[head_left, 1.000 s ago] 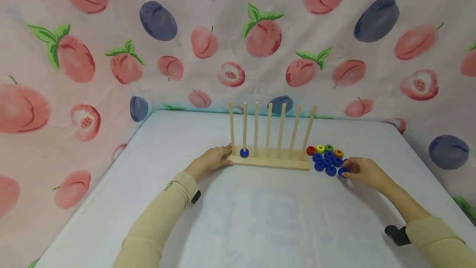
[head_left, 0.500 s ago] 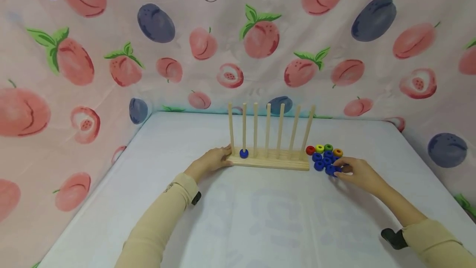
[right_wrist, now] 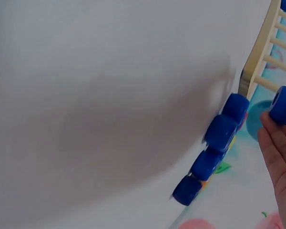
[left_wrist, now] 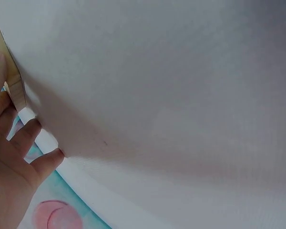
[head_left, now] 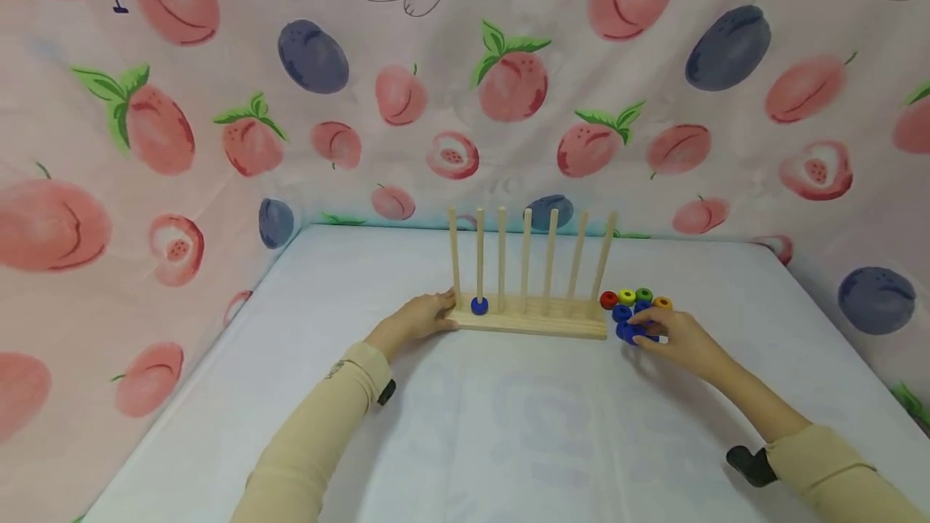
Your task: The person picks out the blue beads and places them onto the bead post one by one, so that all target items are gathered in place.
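A wooden stand [head_left: 526, 324] with several upright pegs has one blue ring [head_left: 479, 306] low on its second peg from the left. My left hand [head_left: 416, 320] grips the stand's left end; in the left wrist view the thumb of that hand [left_wrist: 12, 164] lies on the wood [left_wrist: 13, 78]. Beyond the stand's right end, my right hand [head_left: 689, 343] is over a cluster of rings. The right wrist view shows a blue ring [right_wrist: 282, 106] pinched in the fingers of the right hand [right_wrist: 282, 160], raised beside several other blue rings [right_wrist: 221, 133].
Behind the blue rings lie a red ring [head_left: 609, 300], a yellow ring [head_left: 627, 297], a green ring [head_left: 643, 295] and an orange ring [head_left: 662, 303]. The white tabletop [head_left: 508, 426] ends at a fruit-patterned cloth [head_left: 450, 63] at the back.
My right hand has moved left across the blue rings, from their right edge toward the stand. My left hand stays on the stand's end, and the head view has tilted slightly.
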`<control>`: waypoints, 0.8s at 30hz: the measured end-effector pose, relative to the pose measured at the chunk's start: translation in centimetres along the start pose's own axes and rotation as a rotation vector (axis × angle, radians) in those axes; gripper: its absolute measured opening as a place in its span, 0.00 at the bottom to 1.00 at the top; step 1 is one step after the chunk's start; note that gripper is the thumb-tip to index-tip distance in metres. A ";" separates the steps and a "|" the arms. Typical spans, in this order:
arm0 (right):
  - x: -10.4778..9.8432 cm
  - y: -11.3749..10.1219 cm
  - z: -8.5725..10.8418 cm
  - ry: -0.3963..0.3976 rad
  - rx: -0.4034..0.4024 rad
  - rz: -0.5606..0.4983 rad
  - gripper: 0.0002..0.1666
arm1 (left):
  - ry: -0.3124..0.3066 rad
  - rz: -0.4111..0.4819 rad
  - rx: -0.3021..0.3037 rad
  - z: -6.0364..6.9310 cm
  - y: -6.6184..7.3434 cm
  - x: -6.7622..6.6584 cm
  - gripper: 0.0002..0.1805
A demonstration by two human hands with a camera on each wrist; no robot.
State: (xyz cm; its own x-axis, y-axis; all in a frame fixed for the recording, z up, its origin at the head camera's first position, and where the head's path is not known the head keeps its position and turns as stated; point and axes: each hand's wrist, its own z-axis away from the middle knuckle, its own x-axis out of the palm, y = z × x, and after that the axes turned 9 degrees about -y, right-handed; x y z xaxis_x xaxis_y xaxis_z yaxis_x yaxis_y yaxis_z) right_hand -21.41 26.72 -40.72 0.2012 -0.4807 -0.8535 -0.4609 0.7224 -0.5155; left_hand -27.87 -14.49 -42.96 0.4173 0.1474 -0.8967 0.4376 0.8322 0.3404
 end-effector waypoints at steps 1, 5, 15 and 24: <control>0.1 -0.1 -0.1 0.000 -0.003 -0.002 0.14 | 0.001 -0.002 -0.002 0.0 0.0 0.0 0.33; 0.5 -0.7 -0.9 0.000 -0.022 -0.016 0.15 | 0.005 0.004 -0.027 0.1 0.1 0.0 0.33; 0.9 -2.1 -2.4 0.050 -0.085 -0.054 0.19 | 0.002 0.012 -0.012 -0.4 -0.1 0.0 0.34; 2.3 -3.9 -4.2 0.152 -0.184 -0.130 0.18 | -0.010 -0.004 -0.010 -0.5 0.0 0.0 0.34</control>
State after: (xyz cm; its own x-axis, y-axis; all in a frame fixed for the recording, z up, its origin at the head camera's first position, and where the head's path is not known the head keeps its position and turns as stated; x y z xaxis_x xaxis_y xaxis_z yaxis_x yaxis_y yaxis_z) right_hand -22.76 20.74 -40.33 0.1438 -0.6426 -0.7526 -0.5914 0.5539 -0.5860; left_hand -28.19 -14.20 -43.11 0.4235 0.1385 -0.8952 0.4315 0.8381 0.3338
